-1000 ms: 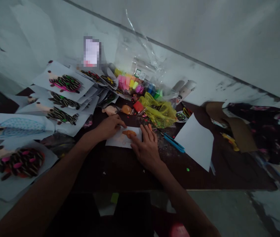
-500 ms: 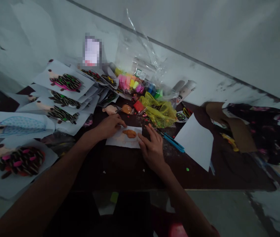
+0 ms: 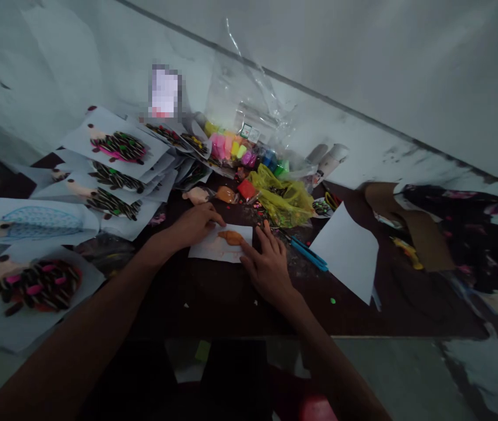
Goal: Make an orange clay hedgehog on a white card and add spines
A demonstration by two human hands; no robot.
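Two hands at a small paper with orange clay on a dark table.

The right hand point(image 3: 268, 266) lies flat, fingers spread and loose, fingertips at the right edge of the paper point(image 3: 220, 245) — it grips nothing. The left hand point(image 3: 196, 225) presses on the paper's upper left, fingers half curled, not grasping. The clay point(image 3: 231, 237) sits on the paper between both hands. Farther back — a yellow bag point(image 3: 286, 202), bright clay packs point(image 3: 242, 151), and paper crafts point(image 3: 117, 149) at left.

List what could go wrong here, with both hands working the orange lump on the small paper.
The right hand presses the orange clay at the small paper's edge; the sheet may slide unless the left hand pins it. Loose crumbs on the table could stick to the clay.
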